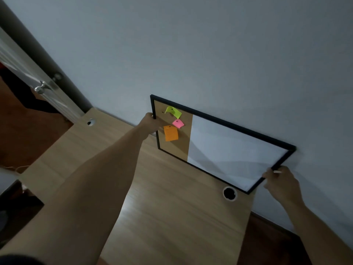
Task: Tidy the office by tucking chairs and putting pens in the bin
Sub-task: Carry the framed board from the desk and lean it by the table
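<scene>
A black-framed board [225, 148] was held by both hands against the pale wall [210, 44], with its lower edge standing on the back edge of a light wooden desk [168, 217]. The left hand [152, 123] was closed on the left side of the frame, the fingers wrapped around the black edge near the upper left corner. The right hand [280, 180] was closed on the right side of the frame, near the lower right corner, with the fingers pinched on the edge. A thin pale object [277, 171] was seen at the right hand, but it could not be told what it was.

The left part of the board was made of cork, and the larger right part was a white surface. Three paper notes were pinned on the cork: a yellow-green note [174, 111] at the top, a pink note [178, 123] below it, and an orange note [171, 133] lowest, near the left hand.

A round cable hole with a white ring [230, 193] was seen in the desk near its back right corner, just below the lower right corner of the board. A second cable hole [90, 122] was seen near the back left corner of the desk. Left of the desk, a door with a metal handle [42, 88] was visible. The picture was dark. No chair, pen or bin could be clearly made out in the view.
</scene>
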`<state>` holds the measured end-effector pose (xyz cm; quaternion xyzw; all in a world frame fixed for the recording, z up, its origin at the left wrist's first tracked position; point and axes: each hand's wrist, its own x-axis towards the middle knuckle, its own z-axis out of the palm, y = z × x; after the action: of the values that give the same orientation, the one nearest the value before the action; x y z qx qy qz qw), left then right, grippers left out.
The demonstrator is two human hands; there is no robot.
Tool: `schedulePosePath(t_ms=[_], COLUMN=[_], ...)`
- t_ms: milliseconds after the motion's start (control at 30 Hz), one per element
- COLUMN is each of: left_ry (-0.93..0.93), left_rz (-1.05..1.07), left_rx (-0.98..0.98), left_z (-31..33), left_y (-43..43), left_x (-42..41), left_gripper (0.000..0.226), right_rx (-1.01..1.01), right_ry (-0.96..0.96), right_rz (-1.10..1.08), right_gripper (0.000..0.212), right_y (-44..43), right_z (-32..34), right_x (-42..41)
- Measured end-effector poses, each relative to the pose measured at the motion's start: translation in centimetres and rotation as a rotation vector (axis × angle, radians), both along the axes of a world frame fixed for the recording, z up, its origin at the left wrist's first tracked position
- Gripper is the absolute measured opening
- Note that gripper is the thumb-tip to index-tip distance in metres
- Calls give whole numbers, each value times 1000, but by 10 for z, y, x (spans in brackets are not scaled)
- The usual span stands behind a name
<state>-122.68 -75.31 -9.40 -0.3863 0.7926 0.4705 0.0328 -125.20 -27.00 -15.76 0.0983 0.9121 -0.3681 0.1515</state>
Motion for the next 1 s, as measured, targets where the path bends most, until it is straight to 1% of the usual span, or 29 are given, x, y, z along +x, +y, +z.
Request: schedulePosePath(t_ms=[33,67,167,233,300,367,467,533,600,733,833,933,1000], left_ry=[27,47,82,102,106,155,280,374,456,512,526,547,574], left_rz=[-35,-69,-40,-40,-65,-84,-107,-144,-191,-273,-340,-407,-445], left_rx=[9,2,-61,-151,-275,-365,-384,-376,-366,-328,-189,16,89], left_z=[1,0,0,-11,-21,-29,-28,-22,-14,0,10,22,34], left_y=[-2,-3,-2,-4,-7,-6,9,26,46,93,134,180,211], left_x=[2,4,24,43,66,83,99,104,106,110,117,125,131], left_gripper=[22,22,33,36,44,53,48,47,48,42,34,36,35], right_rx=[4,3,53,128,115,78,38,35,80,131,164,172,138], right_ry=[9,17,54,104,156,214,273,270,290,311,325,333,352], right_rz=[13,24,72,113,70,22,-32,-94,-147,-241,-305,-415,-448], right_gripper=[33,31,26,26,26,27,18,15,15,12,14,14,19], right_y=[1,2,8,15,24,34,57,76,97,142,180,216,239], right_z=[-1,-3,-6,-9,-6,-1,11,22,34,51,57,74,88], right_x=[2,5,17,31,51,72,99,119,140,190,223,250,263])
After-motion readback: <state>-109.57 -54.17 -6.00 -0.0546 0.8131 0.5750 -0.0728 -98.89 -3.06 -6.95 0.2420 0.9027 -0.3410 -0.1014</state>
